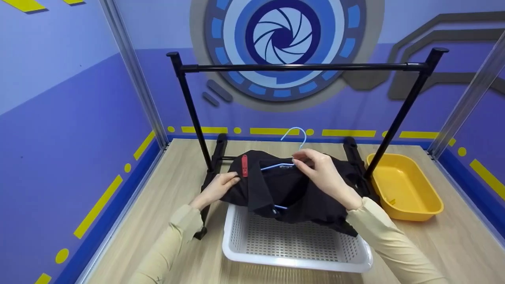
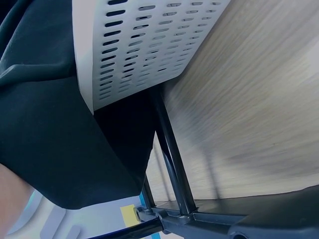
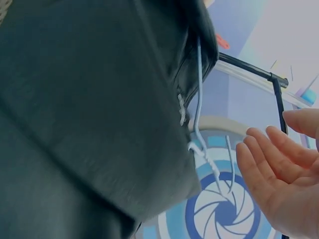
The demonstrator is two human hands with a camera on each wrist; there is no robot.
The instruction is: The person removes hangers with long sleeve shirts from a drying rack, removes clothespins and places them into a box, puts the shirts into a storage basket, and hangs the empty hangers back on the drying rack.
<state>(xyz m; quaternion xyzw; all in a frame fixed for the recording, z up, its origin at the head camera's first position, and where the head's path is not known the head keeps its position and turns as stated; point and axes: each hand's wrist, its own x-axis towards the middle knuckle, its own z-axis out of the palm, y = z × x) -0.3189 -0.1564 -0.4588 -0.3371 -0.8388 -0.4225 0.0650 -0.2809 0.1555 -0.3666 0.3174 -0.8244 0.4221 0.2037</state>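
Note:
A black collared shirt (image 1: 292,189) is spread on a light-blue wire hanger (image 1: 303,138), its hook standing up above the collar. A red clothespin (image 1: 244,165) sits on the shirt's left shoulder. Beside it, my left hand (image 1: 218,187) pinches the shoulder fabric. In the left wrist view, dark cloth (image 2: 60,139) hangs past this hand, which shows only at the edge. My right hand (image 1: 321,169) is by the collar, just below the hook. The right wrist view shows its fingers (image 3: 269,164) loosely extended, a gap away from the wire.
Beneath the shirt stands a white perforated basket (image 1: 296,262). A black garment rack (image 1: 300,67) rises behind and around the shirt. To the right, a yellow tray (image 1: 406,185) holds a small yellow piece (image 1: 391,201). Patterned walls enclose the wooden tabletop (image 1: 158,213).

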